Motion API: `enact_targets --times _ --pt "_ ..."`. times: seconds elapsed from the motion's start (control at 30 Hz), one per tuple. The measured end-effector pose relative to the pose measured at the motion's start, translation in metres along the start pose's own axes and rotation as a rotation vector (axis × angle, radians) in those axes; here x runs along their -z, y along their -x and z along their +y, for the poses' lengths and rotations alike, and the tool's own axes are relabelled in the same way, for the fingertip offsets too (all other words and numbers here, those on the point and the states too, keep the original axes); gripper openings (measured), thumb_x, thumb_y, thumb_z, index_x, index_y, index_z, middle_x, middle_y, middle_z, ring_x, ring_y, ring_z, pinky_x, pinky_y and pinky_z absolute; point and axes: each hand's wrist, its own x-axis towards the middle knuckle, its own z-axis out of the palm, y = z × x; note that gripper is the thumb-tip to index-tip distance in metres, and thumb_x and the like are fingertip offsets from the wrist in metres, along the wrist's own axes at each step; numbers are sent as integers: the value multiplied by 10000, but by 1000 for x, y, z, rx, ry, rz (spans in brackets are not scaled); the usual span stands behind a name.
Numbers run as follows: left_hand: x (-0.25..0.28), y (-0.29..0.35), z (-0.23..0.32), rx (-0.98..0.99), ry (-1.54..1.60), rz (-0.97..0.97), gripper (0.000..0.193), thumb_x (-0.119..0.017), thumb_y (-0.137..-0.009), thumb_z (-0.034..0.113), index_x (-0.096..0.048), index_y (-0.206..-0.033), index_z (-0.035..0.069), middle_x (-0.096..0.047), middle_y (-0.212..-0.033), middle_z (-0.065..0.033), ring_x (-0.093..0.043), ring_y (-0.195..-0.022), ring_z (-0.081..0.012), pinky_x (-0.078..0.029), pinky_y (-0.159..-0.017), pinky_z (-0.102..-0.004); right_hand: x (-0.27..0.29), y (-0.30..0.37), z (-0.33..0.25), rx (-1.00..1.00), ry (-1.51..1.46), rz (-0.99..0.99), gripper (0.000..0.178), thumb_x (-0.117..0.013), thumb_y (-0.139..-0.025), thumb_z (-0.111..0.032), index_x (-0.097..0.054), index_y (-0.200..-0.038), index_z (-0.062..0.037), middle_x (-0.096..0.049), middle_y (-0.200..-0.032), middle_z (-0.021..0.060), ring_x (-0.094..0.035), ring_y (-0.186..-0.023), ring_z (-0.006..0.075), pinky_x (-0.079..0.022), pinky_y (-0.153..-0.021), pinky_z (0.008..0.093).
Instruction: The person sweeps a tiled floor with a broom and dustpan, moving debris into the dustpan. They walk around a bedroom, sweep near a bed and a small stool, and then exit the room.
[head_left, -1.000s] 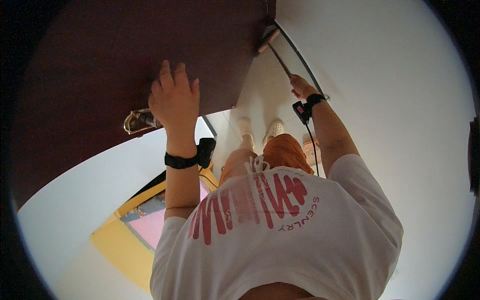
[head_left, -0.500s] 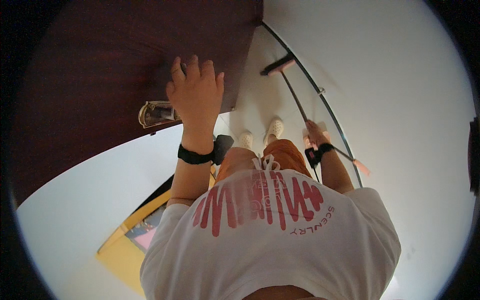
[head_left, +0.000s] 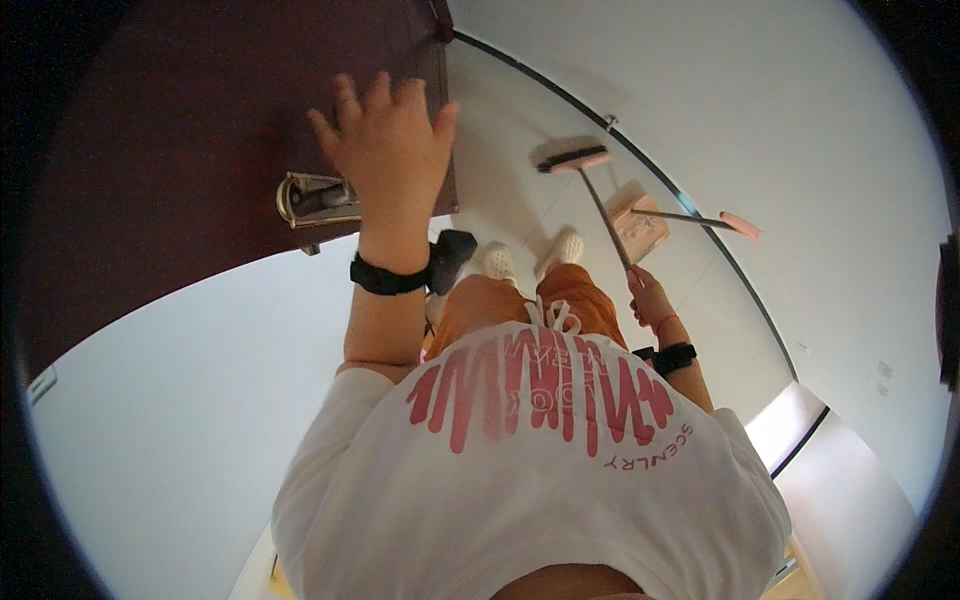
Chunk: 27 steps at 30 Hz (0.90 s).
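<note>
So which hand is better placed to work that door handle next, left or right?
Left, probably. The left hand lies flat on the dark door, fingers spread, right beside the brass handle. The right hand is low at the person's side, gripping the broom by its stick.

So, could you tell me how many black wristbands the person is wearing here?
2. One black wristband is on the left wrist, below the left hand pressed flat on the dark door. The other wristband is on the right wrist, below the right hand holding the broom handle.

Single head-worn fisheye view, straight down over the person's own torso, close to the door point(head_left: 180, 120).
</note>
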Motion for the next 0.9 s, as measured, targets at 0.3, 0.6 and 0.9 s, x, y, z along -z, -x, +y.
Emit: enact_targets --times 0.3,0.6,0.9 --pt "-35 87 17 -165 742 -565 408 -617 -814 331 -538 -1163 136 -434 -1317 -131 -381 -1230 -327 -326 -1005 -451 -73 -177 -49 636 156 -149 337 -440 -914 -374 -474 -1216 -229 -410 -594 -1 -375 -432 101 -315 -353 265" --pt "-149 214 -20 760 925 -670 693 -685 -755 356 -363 -1320 114 -297 -1374 -211 -241 -1283 -398 -287 -1013 -484 -66 -211 -17 244 146 -205 379 -417 -928 -377 -466 -1223 -143 -442 -676 1 -363 -475 106 -352 -402 281" --pt "-164 182 -25 685 787 -247 543 -740 -703 288 -532 -1194 183 -122 -1422 -260 -212 -1268 -440 -302 -1026 -448 40 -48 94 -84 131 -75 412 -407 -914 -401 -433 -1284 -222 -418 -603 -8 -352 -410 106 -295 -336 265"
